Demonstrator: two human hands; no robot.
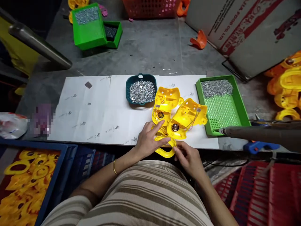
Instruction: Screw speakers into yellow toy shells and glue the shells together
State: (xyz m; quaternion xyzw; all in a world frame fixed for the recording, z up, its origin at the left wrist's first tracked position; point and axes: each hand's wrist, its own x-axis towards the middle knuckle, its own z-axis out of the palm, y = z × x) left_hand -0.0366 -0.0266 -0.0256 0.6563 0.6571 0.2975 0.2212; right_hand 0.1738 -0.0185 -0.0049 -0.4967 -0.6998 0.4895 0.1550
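- White sheet (94, 110): work surface beneath both shells; its near edge lies just behind the hands.
- Right yellow shell (198, 113) and left yellow shell (168, 94): open side up, side by side; probably light, stiff, smooth plastic, best lifted by the outer rims.
- Left hand (147, 139): thumb across the looped part, forefinger stretched towards the left shell; apparently a light grasp, underside hidden.
- Right hand (189, 157): thumb and forefinger pinching the loop's right end.
- Yellow looped part (166, 153): at the sheet's near edge, between the hands; likely light, rigid and somewhat slippery, suited to a pinch on its band.
- Thin wires (194, 120): inside the right shell; presumably fragile, unsuitable as a hold.
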